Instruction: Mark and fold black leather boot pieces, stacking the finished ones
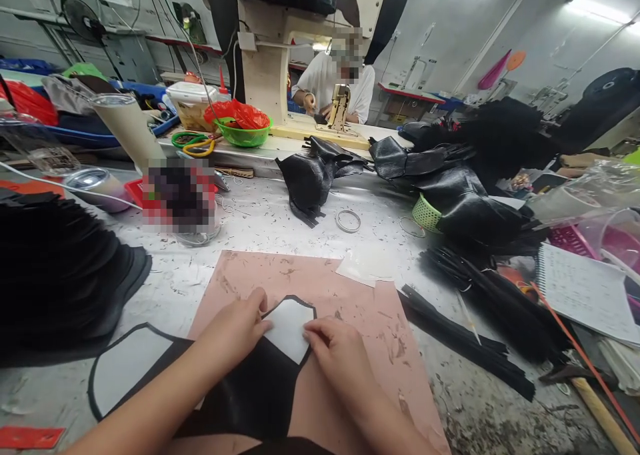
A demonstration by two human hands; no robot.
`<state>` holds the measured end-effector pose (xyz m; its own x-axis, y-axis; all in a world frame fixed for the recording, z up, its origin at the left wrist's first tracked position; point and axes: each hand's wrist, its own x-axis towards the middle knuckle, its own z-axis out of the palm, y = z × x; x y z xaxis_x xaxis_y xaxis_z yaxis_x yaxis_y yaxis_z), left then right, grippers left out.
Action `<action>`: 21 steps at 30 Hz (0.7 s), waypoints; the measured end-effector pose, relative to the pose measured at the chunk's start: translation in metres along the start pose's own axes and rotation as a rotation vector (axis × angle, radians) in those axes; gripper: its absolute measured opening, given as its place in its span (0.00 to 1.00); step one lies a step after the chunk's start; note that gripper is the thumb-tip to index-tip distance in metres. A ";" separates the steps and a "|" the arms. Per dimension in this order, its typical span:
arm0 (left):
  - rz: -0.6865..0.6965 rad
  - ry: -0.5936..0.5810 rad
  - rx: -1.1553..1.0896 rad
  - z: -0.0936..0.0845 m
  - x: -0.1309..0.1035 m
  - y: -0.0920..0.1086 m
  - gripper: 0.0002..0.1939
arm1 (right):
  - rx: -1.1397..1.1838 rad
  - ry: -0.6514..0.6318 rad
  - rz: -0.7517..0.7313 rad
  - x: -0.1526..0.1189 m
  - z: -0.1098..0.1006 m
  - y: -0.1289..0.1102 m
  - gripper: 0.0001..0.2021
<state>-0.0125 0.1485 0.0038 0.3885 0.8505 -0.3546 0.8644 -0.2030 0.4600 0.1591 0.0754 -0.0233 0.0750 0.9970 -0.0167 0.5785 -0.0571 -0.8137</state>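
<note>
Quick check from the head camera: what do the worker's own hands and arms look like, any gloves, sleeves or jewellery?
Both the left hand and right hand are bare: no gloves, rings or wristbands visible. The forearms are uncovered as far as the frame shows, with no sleeve in view.

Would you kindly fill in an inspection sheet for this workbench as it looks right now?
Surface: worn, scuffed white table with a scratched pink mat.
Job's things: black piece with white lining on the mat; a similar piece to its left.
Clutter: black strips, stacked black pieces, metal ring, scissors, green bowl, notebook.
Hands: left hand and right hand press fingertips on the white lining.
Cables: white cord along the left edge.
Surroundings: sewing machine; a person working behind it.
</note>
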 end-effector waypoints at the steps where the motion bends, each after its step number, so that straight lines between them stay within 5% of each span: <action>1: -0.009 -0.003 -0.035 0.002 0.000 -0.002 0.05 | -0.005 -0.003 0.001 0.000 0.000 0.001 0.08; 21: -0.104 0.009 -0.033 0.010 0.007 -0.003 0.12 | -0.072 -0.005 -0.025 -0.002 0.001 0.004 0.08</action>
<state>-0.0091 0.1503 -0.0086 0.2945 0.8705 -0.3944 0.8887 -0.0976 0.4480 0.1605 0.0729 -0.0272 0.0564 0.9984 -0.0001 0.6372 -0.0361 -0.7699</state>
